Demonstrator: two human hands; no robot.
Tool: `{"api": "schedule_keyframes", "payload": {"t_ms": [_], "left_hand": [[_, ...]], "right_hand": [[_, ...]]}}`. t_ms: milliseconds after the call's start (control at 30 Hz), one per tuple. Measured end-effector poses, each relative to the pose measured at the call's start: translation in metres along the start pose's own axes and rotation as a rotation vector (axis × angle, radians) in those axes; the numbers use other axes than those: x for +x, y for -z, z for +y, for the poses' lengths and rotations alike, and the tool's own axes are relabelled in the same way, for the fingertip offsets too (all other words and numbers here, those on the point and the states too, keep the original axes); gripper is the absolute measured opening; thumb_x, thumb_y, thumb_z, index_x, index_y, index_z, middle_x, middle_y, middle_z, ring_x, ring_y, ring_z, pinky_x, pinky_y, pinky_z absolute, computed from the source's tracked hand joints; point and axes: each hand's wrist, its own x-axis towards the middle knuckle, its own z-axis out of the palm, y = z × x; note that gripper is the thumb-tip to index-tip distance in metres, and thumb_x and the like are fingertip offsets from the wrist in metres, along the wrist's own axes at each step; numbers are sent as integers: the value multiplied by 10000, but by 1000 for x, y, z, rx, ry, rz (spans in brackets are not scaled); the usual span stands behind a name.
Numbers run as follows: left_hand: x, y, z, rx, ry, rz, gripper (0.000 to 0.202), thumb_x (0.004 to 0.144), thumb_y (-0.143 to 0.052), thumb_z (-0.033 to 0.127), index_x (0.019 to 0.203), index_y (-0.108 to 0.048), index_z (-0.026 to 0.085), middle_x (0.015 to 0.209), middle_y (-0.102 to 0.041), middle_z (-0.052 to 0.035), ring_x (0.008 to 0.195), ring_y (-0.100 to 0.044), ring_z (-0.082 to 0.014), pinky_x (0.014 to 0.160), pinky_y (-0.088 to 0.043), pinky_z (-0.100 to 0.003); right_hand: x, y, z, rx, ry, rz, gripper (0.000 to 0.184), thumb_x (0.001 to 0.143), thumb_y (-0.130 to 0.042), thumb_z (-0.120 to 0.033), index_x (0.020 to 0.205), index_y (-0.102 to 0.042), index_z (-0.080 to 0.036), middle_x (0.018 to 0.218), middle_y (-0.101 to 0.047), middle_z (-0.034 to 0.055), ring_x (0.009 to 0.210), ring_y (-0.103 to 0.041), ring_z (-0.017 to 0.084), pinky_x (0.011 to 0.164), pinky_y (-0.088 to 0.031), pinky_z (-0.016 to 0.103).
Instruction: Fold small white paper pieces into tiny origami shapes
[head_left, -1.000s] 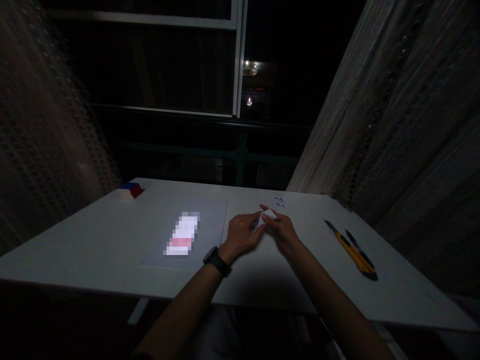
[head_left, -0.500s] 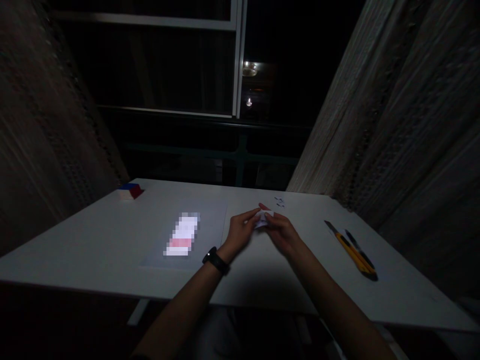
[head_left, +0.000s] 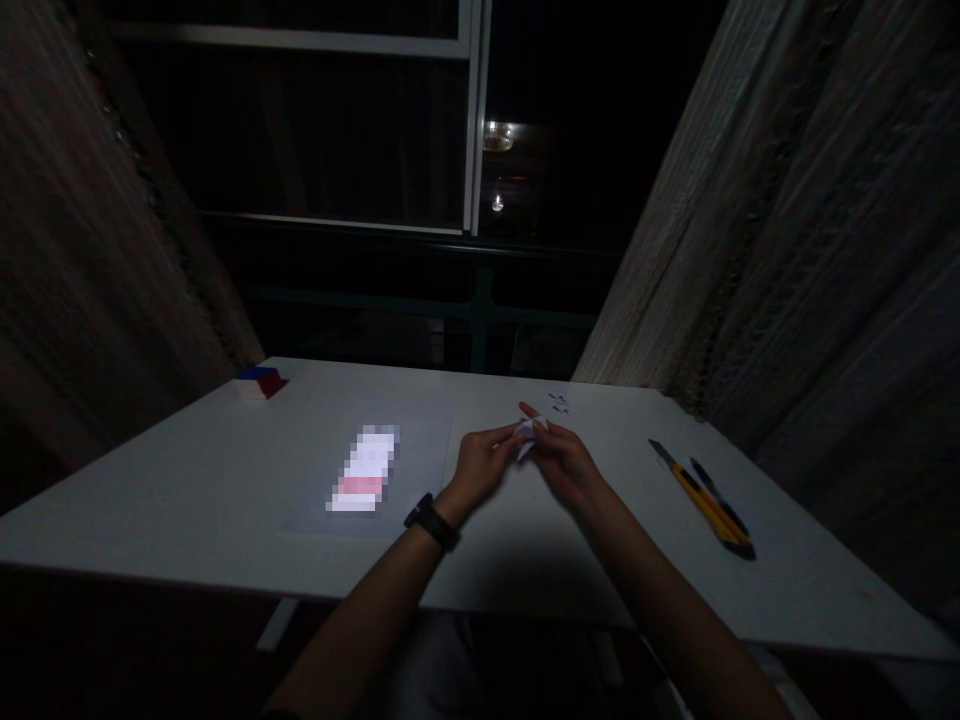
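A small piece of folded white paper [head_left: 529, 434] is held above the middle of the white table, pinched between both hands. My left hand [head_left: 484, 462], with a black watch [head_left: 431, 520] on its wrist, grips the paper's left side. On the right side, my right hand [head_left: 564, 458] has its thumb on the paper; one finger sticks out behind it. Parts of the paper are hidden by the fingers. Just beyond the hands, small paper pieces with dark marks [head_left: 559, 404] lie on the table.
A lit phone with a blurred screen [head_left: 364, 470] rests on a white sheet [head_left: 427, 430] at left. On the right lie a yellow utility knife [head_left: 705, 505] with its blade out and a dark pen [head_left: 718, 495]. A coloured cube [head_left: 259, 382] sits at the table's [head_left: 187, 500] far left corner.
The paper has turned and now shows pointed flaps, where a flatter face was visible before. Both hands have stayed in nearly the same spot, with the fingers shifting slightly.
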Motion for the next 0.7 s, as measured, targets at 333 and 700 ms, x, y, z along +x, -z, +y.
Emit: {"api": "schedule_keyframes", "payload": {"t_ms": [333, 700], "left_hand": [[0, 0, -6, 147, -31, -66, 297, 850, -445, 336, 973, -677, 196, 925, -697, -42, 849, -637, -179, 762, -468, -263], [8, -2, -11, -323, 252, 110, 341, 678, -663, 332, 940, -686, 114, 902, -696, -106, 796, -643, -206, 734, -500, -320]], "right_hand": [[2, 3, 1, -100, 137, 85, 251, 642, -697, -352, 834, -714, -191, 1104, -606, 72, 914, -572, 229, 761, -451, 332], [-2, 4, 7, -492, 261, 257, 338, 653, -657, -490, 649, -691, -153, 562, -600, 11, 563, -538, 162, 570, -413, 290]]}}
